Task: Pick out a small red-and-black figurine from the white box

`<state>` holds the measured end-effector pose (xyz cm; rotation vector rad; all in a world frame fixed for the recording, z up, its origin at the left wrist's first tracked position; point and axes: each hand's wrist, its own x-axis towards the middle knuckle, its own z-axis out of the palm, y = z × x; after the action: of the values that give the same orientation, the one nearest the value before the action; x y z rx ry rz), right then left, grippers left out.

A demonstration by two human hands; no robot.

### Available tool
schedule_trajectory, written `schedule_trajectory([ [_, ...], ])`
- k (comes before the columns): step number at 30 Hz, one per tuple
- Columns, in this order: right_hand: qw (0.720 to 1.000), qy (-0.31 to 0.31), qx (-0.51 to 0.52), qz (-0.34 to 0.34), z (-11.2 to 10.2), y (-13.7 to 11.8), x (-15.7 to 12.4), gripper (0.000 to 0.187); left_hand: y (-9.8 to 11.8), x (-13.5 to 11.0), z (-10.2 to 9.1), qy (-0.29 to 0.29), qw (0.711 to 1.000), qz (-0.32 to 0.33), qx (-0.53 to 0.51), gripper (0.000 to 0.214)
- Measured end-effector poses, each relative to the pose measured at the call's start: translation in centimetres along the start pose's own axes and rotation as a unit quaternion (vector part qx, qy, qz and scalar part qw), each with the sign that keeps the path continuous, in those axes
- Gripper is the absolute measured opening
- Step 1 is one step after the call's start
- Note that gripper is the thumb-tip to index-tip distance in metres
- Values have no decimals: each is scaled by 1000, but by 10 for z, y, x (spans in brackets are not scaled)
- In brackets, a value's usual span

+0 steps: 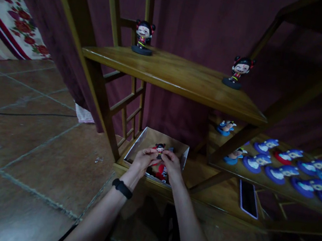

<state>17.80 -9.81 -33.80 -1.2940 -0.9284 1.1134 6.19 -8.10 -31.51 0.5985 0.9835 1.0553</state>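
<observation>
Between my two hands is a small figurine (160, 149) with black hair buns, held upright over an open cardboard box (179, 146). The fingers of my left hand (144, 159) pinch it from the left, and those of my right hand (173, 164) grip it from the right. Inside the box, partly hidden by my hands, lie red and dark pieces (161, 172) that I cannot make out fully. Above, on the wooden shelf (181, 72), stand a similar figurine (143, 37) at the left end and another one (238, 72) at the right, each on a dark round base.
Right of the box, a lower shelf carries several figurines (255, 162) on blue and red bases. A phone (248, 199) lies on the bottom board. Wooden posts (99, 98) frame the shelf, a dark curtain (193, 19) hangs behind, and a cable (20, 113) crosses the tiled floor.
</observation>
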Motion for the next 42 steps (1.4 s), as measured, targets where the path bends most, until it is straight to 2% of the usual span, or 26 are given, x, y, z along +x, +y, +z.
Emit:
schedule_trajectory([
  [7,997,-31,56,49,0,-1,-2,30,-3,4,0,5,999,25,20,16],
  [14,997,-23,68,33,1,-5,-1,25,-1,2,-1,25,998,29,54,21],
  [24,994,-19,93,44,0,-5,-2,27,-7,9,-1,0,992,63,106,27],
  [30,992,-20,115,50,0,-7,-3,27,-15,19,-7,-28,979,110,170,21],
  [35,990,-7,130,61,1,-3,-2,29,-19,25,-14,-14,952,181,247,14],
  [42,988,-13,135,71,0,-2,-2,29,-17,26,-16,-3,936,186,298,10],
])
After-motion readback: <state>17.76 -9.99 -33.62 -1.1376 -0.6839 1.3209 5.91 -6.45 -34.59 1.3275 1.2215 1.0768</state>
